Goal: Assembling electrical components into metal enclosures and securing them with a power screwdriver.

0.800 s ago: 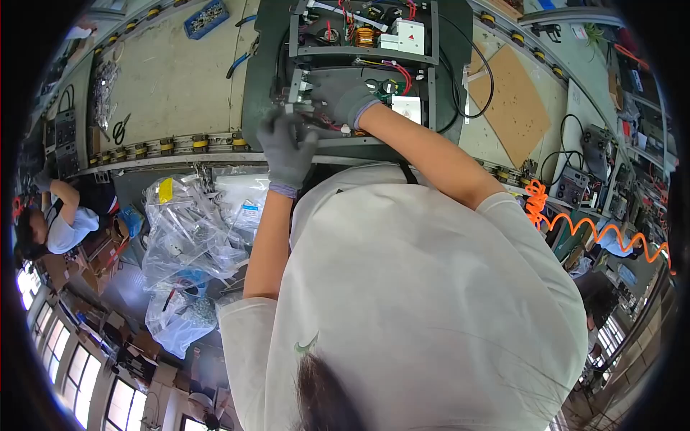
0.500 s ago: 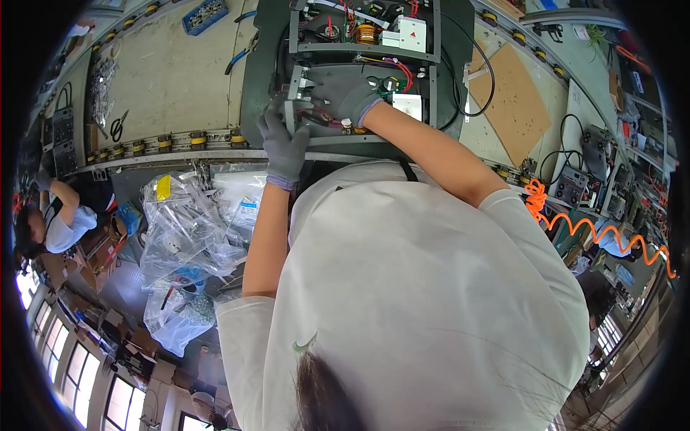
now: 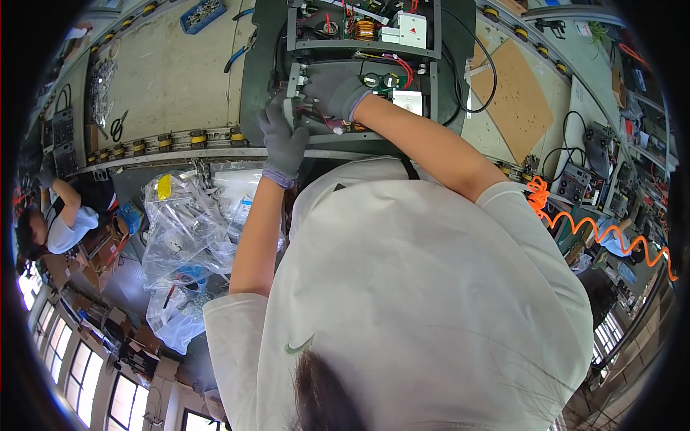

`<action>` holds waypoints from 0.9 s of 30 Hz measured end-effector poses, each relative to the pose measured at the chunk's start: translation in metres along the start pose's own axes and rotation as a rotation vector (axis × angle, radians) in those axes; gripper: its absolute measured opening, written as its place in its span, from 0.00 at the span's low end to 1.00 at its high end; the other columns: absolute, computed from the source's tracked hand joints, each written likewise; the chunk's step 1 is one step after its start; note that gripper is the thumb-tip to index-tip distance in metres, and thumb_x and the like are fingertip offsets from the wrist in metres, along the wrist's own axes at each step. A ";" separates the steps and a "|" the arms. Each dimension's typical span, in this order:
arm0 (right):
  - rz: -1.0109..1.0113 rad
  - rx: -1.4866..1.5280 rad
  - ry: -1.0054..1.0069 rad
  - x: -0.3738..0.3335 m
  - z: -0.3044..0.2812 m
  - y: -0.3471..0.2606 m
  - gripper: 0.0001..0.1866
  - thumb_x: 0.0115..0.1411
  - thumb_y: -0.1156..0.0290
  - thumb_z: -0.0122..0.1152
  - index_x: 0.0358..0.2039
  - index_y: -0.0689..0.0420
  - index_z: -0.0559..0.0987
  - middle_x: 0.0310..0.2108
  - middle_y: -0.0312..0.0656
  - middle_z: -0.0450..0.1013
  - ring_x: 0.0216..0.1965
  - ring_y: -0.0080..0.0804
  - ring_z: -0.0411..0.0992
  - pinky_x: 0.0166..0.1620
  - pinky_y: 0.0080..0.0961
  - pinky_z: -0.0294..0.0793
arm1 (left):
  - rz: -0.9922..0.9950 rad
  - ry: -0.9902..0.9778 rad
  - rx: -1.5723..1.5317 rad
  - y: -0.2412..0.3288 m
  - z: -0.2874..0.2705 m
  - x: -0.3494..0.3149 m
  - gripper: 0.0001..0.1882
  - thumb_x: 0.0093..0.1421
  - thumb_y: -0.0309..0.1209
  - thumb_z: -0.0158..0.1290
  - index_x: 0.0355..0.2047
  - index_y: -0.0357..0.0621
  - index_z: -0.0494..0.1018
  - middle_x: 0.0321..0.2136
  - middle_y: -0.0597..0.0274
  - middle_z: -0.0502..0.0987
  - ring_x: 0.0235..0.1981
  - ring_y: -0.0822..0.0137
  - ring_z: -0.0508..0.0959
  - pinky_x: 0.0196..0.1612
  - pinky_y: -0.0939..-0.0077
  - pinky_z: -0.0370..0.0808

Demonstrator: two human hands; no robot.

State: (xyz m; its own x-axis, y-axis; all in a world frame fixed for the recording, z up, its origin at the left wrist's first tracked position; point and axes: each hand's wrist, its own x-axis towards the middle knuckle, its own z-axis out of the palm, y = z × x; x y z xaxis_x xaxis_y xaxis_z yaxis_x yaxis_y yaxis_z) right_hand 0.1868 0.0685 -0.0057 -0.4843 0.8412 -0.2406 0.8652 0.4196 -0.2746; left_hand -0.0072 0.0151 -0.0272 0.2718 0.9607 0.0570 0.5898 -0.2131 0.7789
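Observation:
Two open metal chassis lie one behind the other on a dark green board (image 3: 262, 43). The nearer chassis (image 3: 433, 93) holds circuit parts, red wires and a white block (image 3: 407, 101). At its left end, my left hand (image 3: 282, 144), in a grey glove, has its fingers closed around the edge of the grey end panel (image 3: 292, 86). My right hand (image 3: 334, 93), gloved too, reaches over the chassis to the inner side of that panel. Its fingertips are partly hidden, so I cannot tell what they hold. The farther chassis (image 3: 359, 45) shows a copper coil (image 3: 365, 30).
A black cable (image 3: 493, 79) loops right of the chassis, beside a brown board (image 3: 514, 100). Scissors (image 3: 118, 126) and a blue tray of small parts (image 3: 203, 16) lie left. Plastic bags (image 3: 187, 230) sit by my left arm. An orange coiled hose (image 3: 575, 224) hangs right. Another person (image 3: 68, 223) works far left.
My right hand has shifted slightly left, closer to the end panel. My left hand stays at the panel with little movement.

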 end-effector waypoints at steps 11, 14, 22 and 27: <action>0.204 0.371 0.308 -0.059 -0.020 0.026 0.11 0.61 0.58 0.61 0.41 0.44 0.85 0.35 0.40 0.79 0.39 0.42 0.77 0.42 0.39 0.76 | 0.206 -0.044 0.598 0.071 -0.026 0.061 0.28 0.52 0.38 0.59 0.56 0.62 0.72 0.63 0.57 0.62 0.64 0.48 0.59 0.66 0.47 0.53; 0.250 0.593 0.090 -0.074 -0.026 0.033 0.14 0.59 0.58 0.64 0.45 0.43 0.85 0.36 0.38 0.81 0.40 0.37 0.78 0.42 0.35 0.76 | 0.239 -0.194 0.766 0.070 -0.015 0.081 0.20 0.51 0.38 0.60 0.47 0.64 0.78 0.66 0.63 0.61 0.66 0.47 0.56 0.67 0.45 0.50; -0.043 0.349 -0.129 -0.075 -0.031 0.013 0.22 0.58 0.63 0.60 0.52 0.22 0.79 0.44 0.30 0.79 0.44 0.33 0.78 0.44 0.35 0.76 | 0.113 -0.086 -0.228 0.006 -0.008 0.084 0.13 0.58 0.30 0.58 0.43 0.48 0.75 0.46 0.60 0.78 0.47 0.60 0.76 0.54 0.67 0.70; -0.104 0.263 0.019 -0.068 -0.020 0.014 0.28 0.52 0.74 0.57 0.49 0.25 0.79 0.42 0.33 0.77 0.41 0.38 0.78 0.40 0.38 0.78 | -0.117 0.025 -0.922 0.003 -0.009 0.071 0.11 0.70 0.36 0.51 0.46 0.43 0.70 0.34 0.62 0.80 0.34 0.75 0.75 0.39 0.79 0.71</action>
State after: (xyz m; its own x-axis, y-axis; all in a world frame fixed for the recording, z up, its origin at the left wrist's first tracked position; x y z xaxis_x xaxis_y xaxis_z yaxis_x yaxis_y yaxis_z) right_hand 0.2341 0.0240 0.0254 -0.5643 0.8054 -0.1814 0.7462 0.4035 -0.5296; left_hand 0.0070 0.0838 -0.0147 0.2260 0.9729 -0.0481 -0.2282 0.1009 0.9684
